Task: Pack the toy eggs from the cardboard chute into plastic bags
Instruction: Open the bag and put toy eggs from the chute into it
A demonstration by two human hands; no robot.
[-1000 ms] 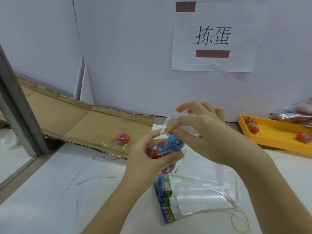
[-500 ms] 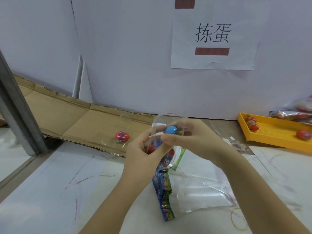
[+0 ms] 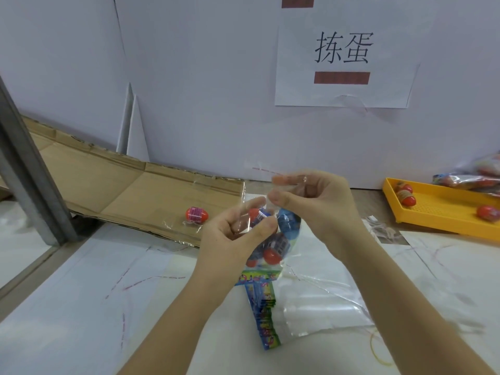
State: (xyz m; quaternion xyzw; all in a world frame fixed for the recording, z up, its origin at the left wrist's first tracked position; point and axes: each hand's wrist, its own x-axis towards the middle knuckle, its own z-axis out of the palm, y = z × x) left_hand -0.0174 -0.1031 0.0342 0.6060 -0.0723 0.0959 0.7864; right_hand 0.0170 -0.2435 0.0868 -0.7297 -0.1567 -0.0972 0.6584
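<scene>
Pinching the bag (image 3: 284,239) with left hand (image 3: 230,240) and right hand (image 3: 322,207); egg (image 3: 196,214) on chute (image 3: 121,190) lies leftward, nearer left hand.

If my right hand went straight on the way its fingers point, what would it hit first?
Most likely the left hand, whose fingertips sit just past the right hand on the plastic bag both pinch. Depth is unclear; beyond lies the cardboard chute.

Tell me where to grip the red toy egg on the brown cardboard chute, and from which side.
Probably from above, pinching the red toy egg across its pink middle band: it lies on its side, long axis left-right, alone on the brown cardboard chute.
</scene>
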